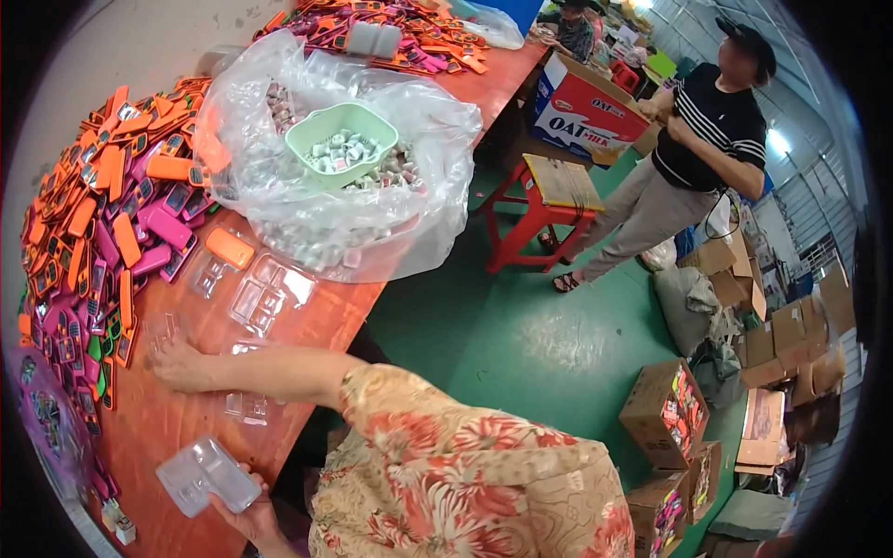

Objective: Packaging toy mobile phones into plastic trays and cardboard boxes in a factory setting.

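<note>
My left hand (246,514) is at the lower edge, shut on a clear plastic blister tray (205,475) held over the red-brown table (177,423). My right hand (181,365) reaches across in a floral sleeve and lies palm down on the table, fingers pointing left. Just beyond its fingertips lies a clear blister piece (166,327), and another (245,405) lies under the forearm. More clear trays (265,294) lie farther up, beside a single orange toy phone (230,247). A big heap of orange and pink toy phones (98,219) fills the table's left side.
A clear plastic bag (372,232) of small white parts holds a green basket (340,139). A second phone heap (391,37) lies at the far end. On the green floor stand a red stool (544,200), a person in a striped shirt (707,139) and cardboard boxes (665,409).
</note>
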A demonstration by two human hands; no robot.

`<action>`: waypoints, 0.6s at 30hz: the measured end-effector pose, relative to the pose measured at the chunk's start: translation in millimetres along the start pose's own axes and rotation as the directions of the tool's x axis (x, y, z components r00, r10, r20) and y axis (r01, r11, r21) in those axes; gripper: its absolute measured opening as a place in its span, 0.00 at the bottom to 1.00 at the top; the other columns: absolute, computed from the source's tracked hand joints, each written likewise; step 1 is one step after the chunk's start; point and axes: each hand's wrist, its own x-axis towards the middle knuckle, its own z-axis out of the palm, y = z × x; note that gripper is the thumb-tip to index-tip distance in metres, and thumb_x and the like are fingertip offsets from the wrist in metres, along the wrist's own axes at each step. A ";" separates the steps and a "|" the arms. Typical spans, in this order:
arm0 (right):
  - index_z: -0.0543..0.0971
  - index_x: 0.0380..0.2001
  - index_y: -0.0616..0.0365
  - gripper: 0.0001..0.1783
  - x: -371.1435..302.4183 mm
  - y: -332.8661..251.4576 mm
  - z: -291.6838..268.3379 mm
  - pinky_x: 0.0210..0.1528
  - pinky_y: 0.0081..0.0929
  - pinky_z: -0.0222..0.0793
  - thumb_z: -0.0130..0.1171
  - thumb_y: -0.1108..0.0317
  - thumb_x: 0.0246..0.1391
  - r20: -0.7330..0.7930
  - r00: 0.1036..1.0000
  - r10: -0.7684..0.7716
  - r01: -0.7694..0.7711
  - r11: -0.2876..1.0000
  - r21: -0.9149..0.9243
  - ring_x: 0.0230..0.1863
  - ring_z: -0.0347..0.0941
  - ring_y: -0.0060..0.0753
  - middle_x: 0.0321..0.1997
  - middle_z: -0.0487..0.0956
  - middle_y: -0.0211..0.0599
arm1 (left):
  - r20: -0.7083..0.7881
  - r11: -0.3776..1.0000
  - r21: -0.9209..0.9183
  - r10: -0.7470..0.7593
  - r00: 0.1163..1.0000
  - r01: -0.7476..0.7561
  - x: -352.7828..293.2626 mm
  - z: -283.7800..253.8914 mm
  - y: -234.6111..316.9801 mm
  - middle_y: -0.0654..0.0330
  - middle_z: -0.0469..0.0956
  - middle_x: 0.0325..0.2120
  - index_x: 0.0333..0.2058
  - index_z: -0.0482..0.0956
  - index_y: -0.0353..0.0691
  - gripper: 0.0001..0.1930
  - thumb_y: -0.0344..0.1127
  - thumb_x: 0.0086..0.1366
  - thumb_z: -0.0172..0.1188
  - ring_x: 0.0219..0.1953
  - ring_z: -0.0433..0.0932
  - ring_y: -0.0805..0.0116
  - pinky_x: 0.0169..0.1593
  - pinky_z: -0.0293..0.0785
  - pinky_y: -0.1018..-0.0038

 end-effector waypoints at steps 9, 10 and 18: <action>0.74 0.18 0.56 0.07 -3.6 39.2 23.7 0.31 0.34 0.60 0.48 0.67 0.37 0.217 0.972 0.086 -0.010 0.944 -0.329 0.32 0.66 0.37 0.29 0.69 0.40 | 0.033 0.999 -0.045 -0.015 0.999 0.016 -1.6 -8.1 8.1 0.45 0.67 0.40 0.51 0.55 0.35 0.31 0.54 0.58 0.44 0.34 0.69 0.52 0.33 0.71 0.64; 0.74 0.18 0.56 0.07 -3.4 32.0 12.7 0.31 0.34 0.60 0.48 0.67 0.37 0.225 0.971 0.084 -0.006 0.946 -0.324 0.32 0.66 0.37 0.29 0.69 0.40 | 0.040 0.998 -0.054 -0.015 0.999 0.017 -1.0 -11.4 8.3 0.44 0.66 0.40 0.51 0.55 0.35 0.31 0.53 0.58 0.45 0.34 0.69 0.52 0.33 0.71 0.64; 0.71 0.18 0.53 0.07 -74.1 -38.1 -73.7 0.41 0.40 0.56 0.52 0.62 0.34 0.167 0.962 -0.216 0.217 0.976 0.010 0.39 0.63 0.38 0.31 0.68 0.37 | 0.080 0.999 -0.050 -0.004 0.997 0.008 4.5 -7.7 1.9 0.42 0.66 0.42 0.52 0.53 0.34 0.33 0.54 0.57 0.46 0.35 0.70 0.50 0.34 0.72 0.62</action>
